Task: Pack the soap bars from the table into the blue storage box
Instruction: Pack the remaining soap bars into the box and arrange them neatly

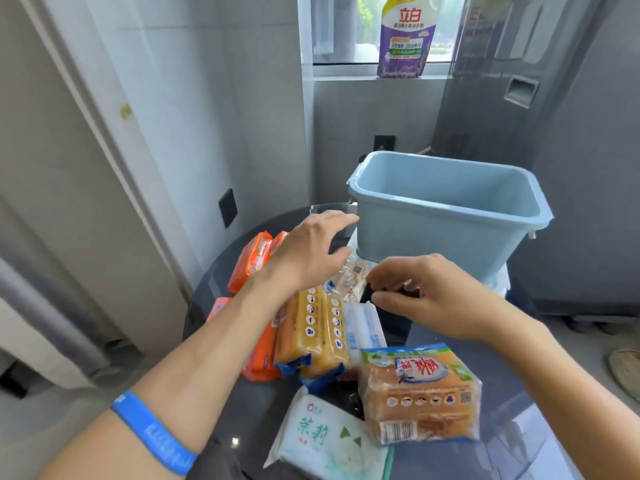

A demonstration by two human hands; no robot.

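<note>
Soap bars [313, 332] are lying in wrapped packs on the dark table [450, 459], just in front of the blue box [446, 216] — nothing is showing inside it. Left hand [308, 251] is hovering over them, fingers loose and holding nothing. Right hand [433, 296] is curling thumb and fingers near a small dark item — possibly pinching it, can't tell.

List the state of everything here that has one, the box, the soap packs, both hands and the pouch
Blue box: upright, open, nothing visible inside.
Soap packs: wrapped, lying on the table, none packed.
Tan pack: sealed, lying flat, nearest.
Left hand: fingers spread, open above the packs.
Right hand: fingers curled over something dark; grip unclear.
Pouch: upright on the sill.
</note>
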